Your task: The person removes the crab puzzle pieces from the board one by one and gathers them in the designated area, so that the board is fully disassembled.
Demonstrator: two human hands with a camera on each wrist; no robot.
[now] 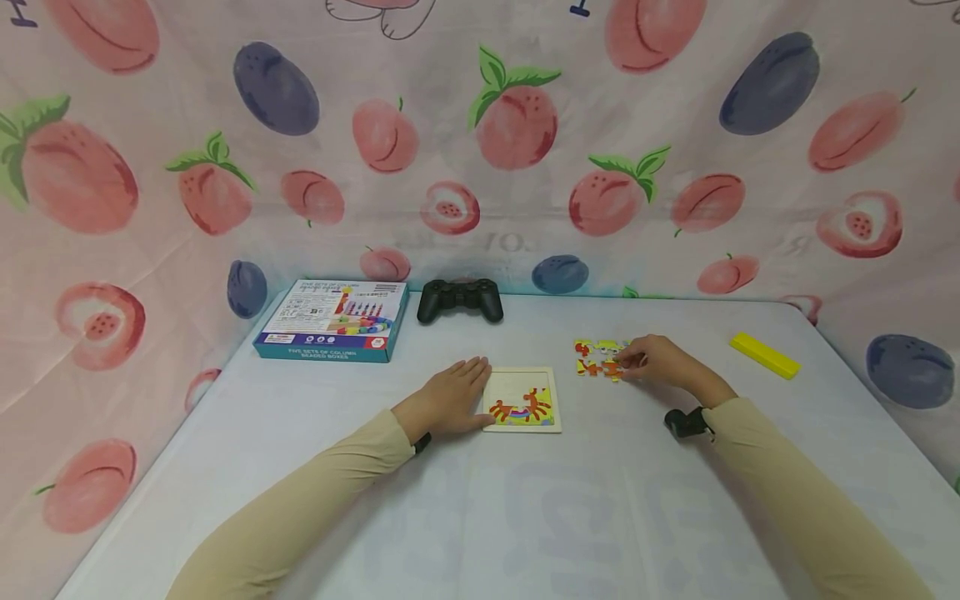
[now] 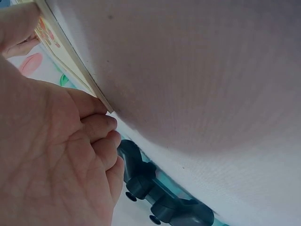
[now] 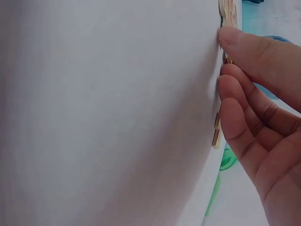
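A square wooden puzzle tray (image 1: 521, 381) lies in front of me, with an orange animal picture assembled in its lower part. My left hand (image 1: 452, 396) rests at the tray's left side, fingers extended along its upper left corner and thumb at the lower left edge. In the left wrist view, the fingertips meet the corner of the tray (image 2: 75, 52). Right of the tray lies a group of loose puzzle pieces (image 1: 588, 367) in red, yellow and orange. My right hand (image 1: 660, 362) pinches a puzzle piece at the group's right side, its thumb and fingers covering most of it.
A black game controller (image 1: 460, 300) lies behind the tray. Left of it is a flat boxed bead set (image 1: 330, 321). A yellow bar (image 1: 765, 356) lies beyond my right hand. A fruit-patterned cloth (image 1: 480, 125) hangs at the table's back edge.
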